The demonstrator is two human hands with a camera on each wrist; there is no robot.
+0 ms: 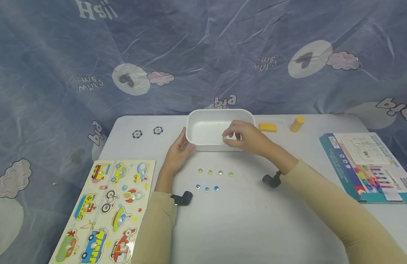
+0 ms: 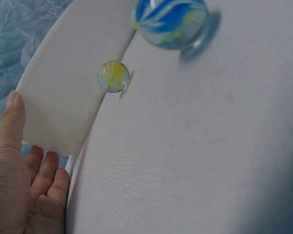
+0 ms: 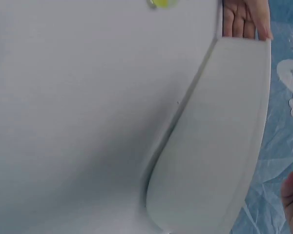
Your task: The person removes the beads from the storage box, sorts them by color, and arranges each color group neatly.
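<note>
A white plastic tub (image 1: 203, 147) stands near the back of the table. My left hand (image 1: 178, 154) holds its near left corner, thumb on the front rim and fingers along the side wall. Over the tub's right part, my right hand (image 1: 245, 136) pinches a small yellow-green marble (image 1: 224, 138) between thumb and fingertips. In front of the tub lies a row of several yellow-green marbles (image 1: 210, 172). Nearer still is a row of three blue marbles (image 1: 207, 189). The left wrist view shows a yellow marble (image 2: 113, 76) and a blue marble (image 2: 172, 22) close up.
A wooden vehicle puzzle board (image 1: 106, 212) lies on the left, with two poker chips (image 1: 158, 130) behind it. Right of the tub are a yellow block (image 1: 267, 127) and a yellow cylinder (image 1: 297, 124). A flat printed box (image 1: 368, 168) lies at far right. A patterned cloth hangs behind.
</note>
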